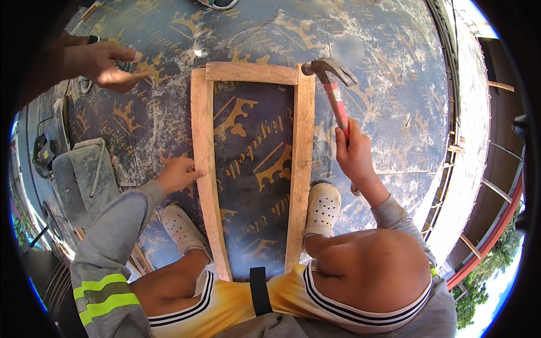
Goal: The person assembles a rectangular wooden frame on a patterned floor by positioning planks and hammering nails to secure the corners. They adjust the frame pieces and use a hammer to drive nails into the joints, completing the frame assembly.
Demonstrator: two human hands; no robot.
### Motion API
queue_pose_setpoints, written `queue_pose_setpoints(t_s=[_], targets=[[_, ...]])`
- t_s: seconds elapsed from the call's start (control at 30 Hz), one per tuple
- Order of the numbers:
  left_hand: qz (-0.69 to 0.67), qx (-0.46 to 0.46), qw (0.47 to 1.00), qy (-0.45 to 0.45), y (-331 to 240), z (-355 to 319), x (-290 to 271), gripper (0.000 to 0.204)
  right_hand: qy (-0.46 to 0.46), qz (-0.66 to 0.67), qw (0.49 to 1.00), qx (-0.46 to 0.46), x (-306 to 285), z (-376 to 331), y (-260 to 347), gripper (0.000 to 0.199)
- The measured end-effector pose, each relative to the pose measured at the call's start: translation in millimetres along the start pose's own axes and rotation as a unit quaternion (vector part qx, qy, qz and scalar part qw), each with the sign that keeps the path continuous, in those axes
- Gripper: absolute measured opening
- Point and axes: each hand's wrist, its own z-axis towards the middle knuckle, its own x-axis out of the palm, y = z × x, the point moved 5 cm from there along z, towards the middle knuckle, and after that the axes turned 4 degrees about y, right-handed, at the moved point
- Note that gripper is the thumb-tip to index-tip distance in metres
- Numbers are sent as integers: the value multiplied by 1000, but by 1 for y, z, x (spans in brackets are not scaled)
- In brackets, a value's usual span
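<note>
Fingers (345,139) clenched round hammer (332,90)

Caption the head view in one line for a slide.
Right hand holds a claw hammer at the wooden frame's corner; left hand steadies its side.

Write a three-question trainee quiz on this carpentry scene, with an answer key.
1. True or false: the right hand grips the hammer.
2. What does the left hand rest against?
A. the wooden frame
B. a saw
C. a bucket
3. Fill in: the hammer's head is at the frame's top ____ corner.

Key: 1 true; 2 A; 3 right.
</note>
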Motion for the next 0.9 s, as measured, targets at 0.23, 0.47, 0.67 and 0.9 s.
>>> queue_pose_setpoints(t_s=[0.23, 0.47, 0.67, 0.9], targets=[[-64, -120, 989, 52, -29, -1, -17, 38, 70, -32, 995, -70, 2, -12, 5, 21], [-39, -90, 995, 31, -23, -3, -16, 44, -2, 95, 969, -228, 15, 65, 123, 21], [-15, -83, 996, 14, -18, 10, -7, 46, 154, -62, 974, -154, 91, 85, 100, 16], [-25, -110, 992, 63, -23, 0, -15, 53, -2, 82, 980, -179, 36, 93, 157, 16]])
